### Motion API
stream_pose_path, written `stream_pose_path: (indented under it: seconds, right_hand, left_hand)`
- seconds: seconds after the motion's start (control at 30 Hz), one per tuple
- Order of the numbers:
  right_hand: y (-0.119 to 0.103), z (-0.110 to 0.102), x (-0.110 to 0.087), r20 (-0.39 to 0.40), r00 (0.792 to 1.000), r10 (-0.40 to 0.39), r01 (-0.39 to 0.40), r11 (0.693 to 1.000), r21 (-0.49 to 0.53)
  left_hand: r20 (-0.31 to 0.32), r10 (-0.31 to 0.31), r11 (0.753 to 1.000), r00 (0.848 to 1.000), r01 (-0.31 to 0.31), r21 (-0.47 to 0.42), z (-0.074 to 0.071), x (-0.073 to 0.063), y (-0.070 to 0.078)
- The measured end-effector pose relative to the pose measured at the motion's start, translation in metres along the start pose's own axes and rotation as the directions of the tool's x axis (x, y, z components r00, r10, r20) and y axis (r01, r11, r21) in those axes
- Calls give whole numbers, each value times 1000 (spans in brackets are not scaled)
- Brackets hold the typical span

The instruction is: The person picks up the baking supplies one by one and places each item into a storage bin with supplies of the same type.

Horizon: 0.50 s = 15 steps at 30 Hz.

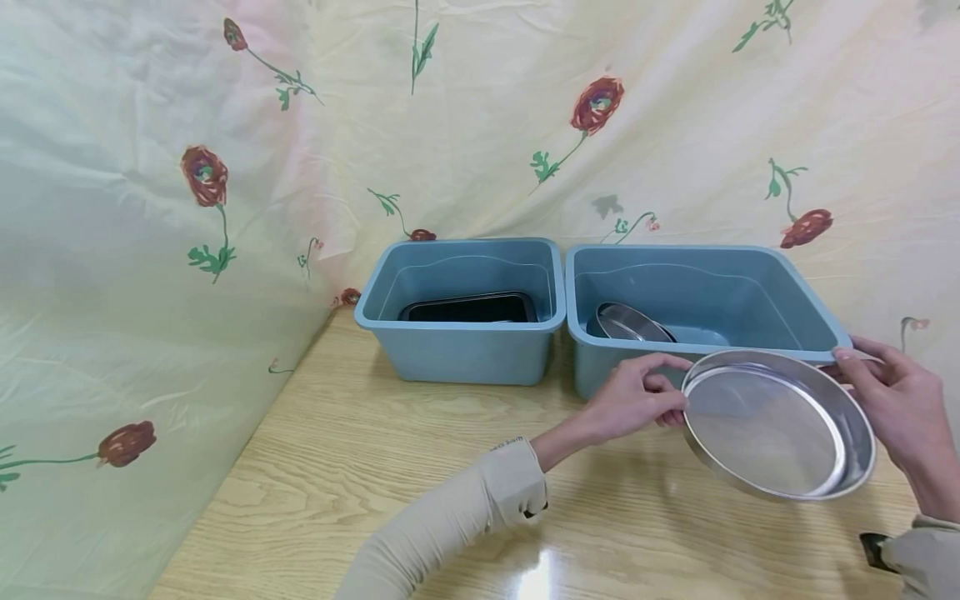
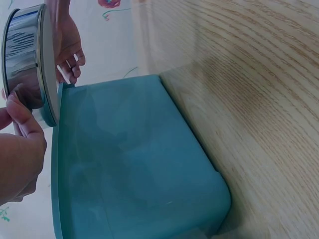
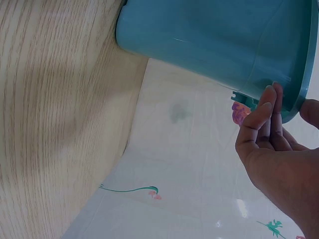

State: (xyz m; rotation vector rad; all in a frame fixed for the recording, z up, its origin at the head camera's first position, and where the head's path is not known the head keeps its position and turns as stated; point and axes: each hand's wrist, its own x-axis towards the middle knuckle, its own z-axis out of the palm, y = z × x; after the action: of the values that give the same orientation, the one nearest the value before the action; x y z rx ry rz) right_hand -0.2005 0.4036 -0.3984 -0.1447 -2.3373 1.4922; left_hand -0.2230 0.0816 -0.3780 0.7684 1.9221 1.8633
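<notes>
My left hand [image 1: 636,396] pinches the left edge of a round silver cake pan [image 1: 767,433], which tilts with its inside facing me in front of the right blue bin. In the left wrist view the shiny side wall of the cake pan [image 2: 24,57] shows by the left hand [image 2: 22,149]. My right hand [image 1: 896,398] grips the front right corner of the right blue bin [image 1: 678,254]. In the right wrist view the right hand [image 3: 279,142] has its thumb at the rim and its fingers against the outer wall. Smaller round metal pans [image 1: 628,322] lean inside that bin.
A left blue bin [image 1: 457,354] stands beside the right one, with a black rectangular baking pan [image 1: 468,310] inside. Both bins stand on a wooden table [image 1: 360,467]. Behind and to the left hangs a flowered cloth [image 1: 465,133].
</notes>
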Motion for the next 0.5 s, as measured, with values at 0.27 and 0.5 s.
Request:
stream_pose_path:
  seconds: [0.27,0.5]
  right_hand:
    - [-1,-2,-1,-2,1000,-17,17,998,59]
    - [-4,-2,-3,10,1000,-6,6,999,43]
  left_hand:
    - [4,18,1000,1000,-17,-12,-3,1,3]
    - [10,31,999,999,-31,-33,-5,3,7]
